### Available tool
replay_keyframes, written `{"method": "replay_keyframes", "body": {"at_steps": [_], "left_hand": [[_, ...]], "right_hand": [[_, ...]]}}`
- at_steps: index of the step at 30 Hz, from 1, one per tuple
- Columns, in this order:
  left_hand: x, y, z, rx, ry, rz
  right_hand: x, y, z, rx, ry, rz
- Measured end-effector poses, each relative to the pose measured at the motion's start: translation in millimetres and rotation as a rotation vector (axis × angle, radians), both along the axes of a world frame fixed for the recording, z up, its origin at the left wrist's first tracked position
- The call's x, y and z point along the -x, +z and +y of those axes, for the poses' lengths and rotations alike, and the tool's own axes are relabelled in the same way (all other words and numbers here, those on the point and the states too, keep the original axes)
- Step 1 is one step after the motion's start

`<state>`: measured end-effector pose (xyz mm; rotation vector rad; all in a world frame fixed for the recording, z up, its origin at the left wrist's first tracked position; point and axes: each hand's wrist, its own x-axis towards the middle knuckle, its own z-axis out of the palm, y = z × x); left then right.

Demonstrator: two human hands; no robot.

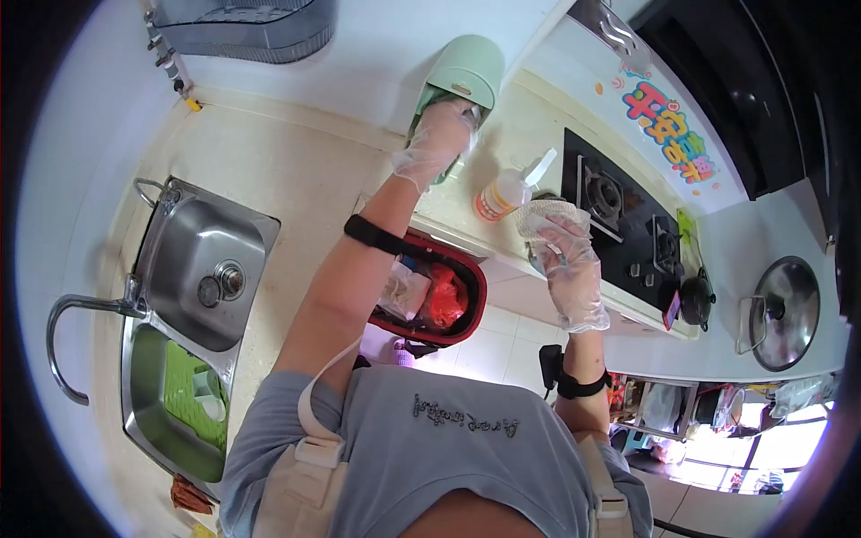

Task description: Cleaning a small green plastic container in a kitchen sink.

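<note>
My left hand [440,138], in a clear plastic glove, reaches under the lid of a pale green plastic container [467,64] at the wall. Its fingertips are partly hidden there, so its hold cannot be told. My right hand [572,262], also gloved, holds a cream textured cloth [546,218] above the counter edge beside the black gas hob [605,202]. Something dark and shiny shows partly around the cloth; what it is cannot be told. Between my hands, a white and orange bottle [501,195] with a white spout stands on the counter.
A red-rimmed bin [476,296] with a red plastic bag and white waste is below the counter edge. A steel double sink [208,249] with a tap [67,302] lies left. A black pot [697,299] and a phone [671,311] are beyond the hob; a large lid [785,313] hangs on the wall.
</note>
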<state>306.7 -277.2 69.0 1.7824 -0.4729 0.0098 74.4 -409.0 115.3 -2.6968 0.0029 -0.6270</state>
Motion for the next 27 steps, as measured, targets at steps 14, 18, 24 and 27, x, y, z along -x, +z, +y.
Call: {"method": "replay_keyframes", "body": {"at_steps": [14, 18, 24, 27], "left_hand": [[21.8, 25.4, -8.3, 0.026, 0.084, 0.017], [17.2, -6.2, 0.0, -0.060, 0.109, -0.355], [68.2, -10.9, 28.5, -0.167, 0.186, -0.258], [83.3, -20.2, 48.5, -0.084, 0.236, -0.317]], "right_hand": [[2.3, -6.6, -2.0, -0.051, -0.011, 0.011], [7.3, -3.5, -4.1, -0.055, -0.017, 0.028], [-3.0, -13.5, 8.9, -0.037, 0.051, 0.032], [-34.1, -14.6, 51.5, -0.433, 0.051, 0.216]]}}
